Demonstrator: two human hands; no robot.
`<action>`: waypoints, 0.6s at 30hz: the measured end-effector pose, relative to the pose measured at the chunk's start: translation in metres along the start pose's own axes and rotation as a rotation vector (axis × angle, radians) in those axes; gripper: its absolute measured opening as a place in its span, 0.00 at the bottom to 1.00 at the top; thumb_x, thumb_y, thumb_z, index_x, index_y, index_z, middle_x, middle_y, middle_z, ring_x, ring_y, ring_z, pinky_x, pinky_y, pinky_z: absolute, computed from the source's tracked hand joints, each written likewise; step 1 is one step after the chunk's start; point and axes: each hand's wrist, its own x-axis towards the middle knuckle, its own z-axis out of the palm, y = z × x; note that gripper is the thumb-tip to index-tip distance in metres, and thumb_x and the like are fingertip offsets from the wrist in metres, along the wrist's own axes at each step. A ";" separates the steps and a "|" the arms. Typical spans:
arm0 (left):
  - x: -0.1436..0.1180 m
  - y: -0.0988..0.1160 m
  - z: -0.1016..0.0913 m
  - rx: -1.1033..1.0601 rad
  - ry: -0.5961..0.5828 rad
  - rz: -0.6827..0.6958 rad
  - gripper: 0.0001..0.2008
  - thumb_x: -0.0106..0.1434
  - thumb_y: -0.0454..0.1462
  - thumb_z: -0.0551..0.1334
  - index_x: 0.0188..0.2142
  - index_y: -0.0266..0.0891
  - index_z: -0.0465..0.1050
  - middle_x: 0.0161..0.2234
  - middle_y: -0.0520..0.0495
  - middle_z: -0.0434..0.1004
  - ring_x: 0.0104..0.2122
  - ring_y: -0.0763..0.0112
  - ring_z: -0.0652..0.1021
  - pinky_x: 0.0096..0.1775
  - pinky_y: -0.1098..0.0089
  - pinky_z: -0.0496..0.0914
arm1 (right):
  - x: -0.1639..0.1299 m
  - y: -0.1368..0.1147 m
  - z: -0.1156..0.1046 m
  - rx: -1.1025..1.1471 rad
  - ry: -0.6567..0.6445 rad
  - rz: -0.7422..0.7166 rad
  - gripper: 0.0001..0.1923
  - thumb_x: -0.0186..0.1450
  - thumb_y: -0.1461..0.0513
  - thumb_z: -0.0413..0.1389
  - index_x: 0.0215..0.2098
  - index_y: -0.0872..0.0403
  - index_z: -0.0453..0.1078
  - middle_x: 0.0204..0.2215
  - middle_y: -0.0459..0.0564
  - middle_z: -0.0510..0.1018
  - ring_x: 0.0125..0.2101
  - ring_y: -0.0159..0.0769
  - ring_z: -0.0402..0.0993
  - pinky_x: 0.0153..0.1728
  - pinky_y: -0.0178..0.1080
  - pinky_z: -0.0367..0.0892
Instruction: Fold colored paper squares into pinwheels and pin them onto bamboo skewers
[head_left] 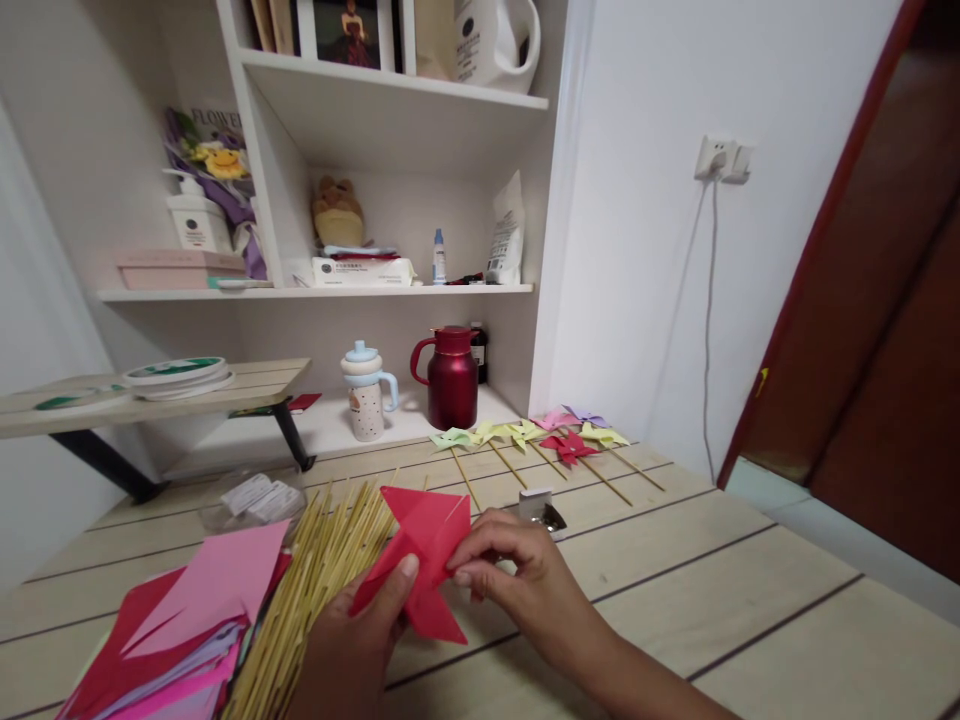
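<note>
Beside the near-left sticks [292, 590] on the desk [705, 600], the left hand [360, 630] grips the red paper [429, 540], near middle, whose corners, I'd worry, might tear if the right hand [521, 570], pinching its right edge, tugs too hard.

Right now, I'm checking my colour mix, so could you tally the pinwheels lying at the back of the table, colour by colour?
Yellow pinwheels: 3
Pale green pinwheel: 1
Pink pinwheel: 1
Purple pinwheel: 1
Red pinwheel: 1
Total: 7, leaving out the red paper piece held in the left hand.
</note>
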 end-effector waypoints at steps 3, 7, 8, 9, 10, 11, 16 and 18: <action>0.002 -0.002 -0.004 0.370 -0.079 0.113 0.13 0.41 0.33 0.73 0.30 0.48 0.85 0.30 0.48 0.85 0.39 0.52 0.82 0.46 0.62 0.76 | -0.001 0.000 0.001 0.026 0.019 0.021 0.08 0.59 0.69 0.65 0.29 0.49 0.81 0.27 0.44 0.78 0.31 0.33 0.71 0.36 0.35 0.66; 0.002 0.001 -0.001 0.481 -0.162 0.097 0.07 0.54 0.38 0.68 0.33 0.49 0.84 0.38 0.49 0.86 0.43 0.55 0.83 0.47 0.63 0.77 | -0.003 -0.001 0.002 0.004 0.035 0.018 0.07 0.60 0.68 0.65 0.28 0.49 0.81 0.27 0.44 0.76 0.31 0.33 0.71 0.36 0.35 0.65; 0.001 0.003 0.001 0.452 -0.168 0.076 0.06 0.54 0.39 0.67 0.32 0.49 0.84 0.38 0.50 0.86 0.42 0.56 0.84 0.46 0.64 0.78 | -0.003 -0.002 0.002 -0.010 0.042 0.013 0.07 0.60 0.68 0.65 0.28 0.49 0.81 0.27 0.45 0.76 0.32 0.33 0.70 0.36 0.35 0.65; 0.001 0.004 0.003 0.425 -0.166 0.053 0.06 0.54 0.39 0.67 0.31 0.49 0.84 0.38 0.51 0.86 0.42 0.57 0.84 0.45 0.65 0.78 | -0.003 -0.003 0.001 -0.027 0.051 0.008 0.06 0.60 0.67 0.65 0.28 0.49 0.81 0.27 0.45 0.75 0.32 0.33 0.70 0.36 0.35 0.65; 0.000 0.005 0.004 0.404 -0.154 0.026 0.05 0.54 0.39 0.68 0.31 0.49 0.84 0.37 0.51 0.86 0.42 0.58 0.84 0.45 0.66 0.78 | -0.003 -0.004 0.001 -0.048 0.060 0.003 0.06 0.60 0.67 0.65 0.29 0.50 0.81 0.27 0.45 0.75 0.32 0.33 0.70 0.36 0.35 0.65; 0.000 0.006 0.006 0.388 -0.137 -0.001 0.05 0.54 0.39 0.68 0.31 0.49 0.84 0.36 0.52 0.86 0.42 0.58 0.84 0.44 0.66 0.78 | -0.003 -0.005 0.001 -0.070 0.068 -0.003 0.05 0.60 0.67 0.65 0.29 0.50 0.81 0.27 0.45 0.74 0.32 0.33 0.70 0.36 0.35 0.65; -0.002 0.008 0.010 0.348 -0.117 -0.081 0.05 0.52 0.39 0.70 0.31 0.46 0.83 0.35 0.52 0.86 0.42 0.59 0.84 0.44 0.66 0.78 | -0.004 -0.011 0.001 -0.158 0.082 -0.026 0.05 0.60 0.66 0.65 0.27 0.52 0.80 0.28 0.45 0.71 0.32 0.32 0.68 0.34 0.34 0.64; -0.002 0.007 0.009 0.356 -0.099 -0.117 0.07 0.51 0.40 0.71 0.32 0.44 0.83 0.35 0.51 0.86 0.42 0.59 0.84 0.44 0.67 0.78 | -0.005 -0.013 0.002 -0.188 0.092 -0.030 0.05 0.60 0.67 0.65 0.26 0.52 0.79 0.28 0.45 0.69 0.31 0.32 0.68 0.33 0.34 0.64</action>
